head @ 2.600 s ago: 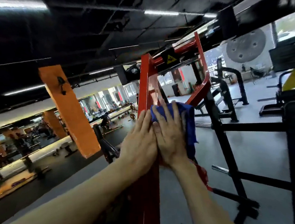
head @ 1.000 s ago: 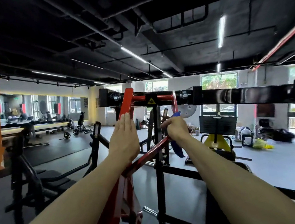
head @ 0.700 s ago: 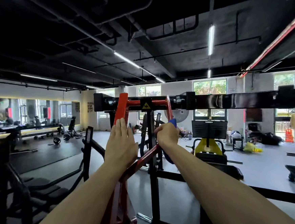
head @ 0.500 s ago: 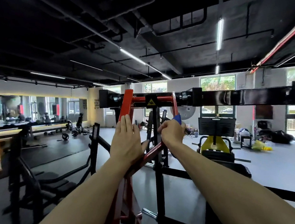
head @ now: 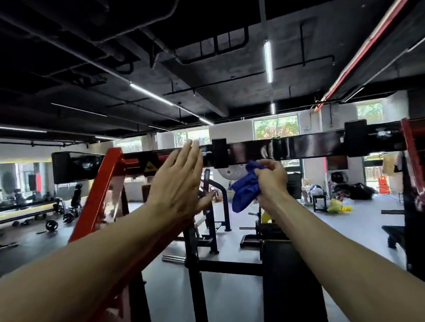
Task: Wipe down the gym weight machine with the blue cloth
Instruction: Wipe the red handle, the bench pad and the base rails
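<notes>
The weight machine has a glossy black crossbar (head: 307, 147) running across the view and a red slanted arm (head: 99, 195) at the left. My left hand (head: 178, 186) is raised in front of the crossbar with its fingers straight, fingertips at the bar's top edge. My right hand (head: 271, 181) grips the bunched blue cloth (head: 244, 191) just under the crossbar, right of a black clamp (head: 219, 152). Most of the cloth hangs left of my fist.
A black padded seat back (head: 289, 281) stands below my right arm. Black frame posts (head: 194, 276) rise in the middle. Another red arm (head: 415, 165) is at the far right. Benches, weight plates and other machines fill the grey floor behind.
Both hands left the red arm and rose to the black crossbar. My right hand moved right with the cloth, now bunched below the bar. The view shifted right.
</notes>
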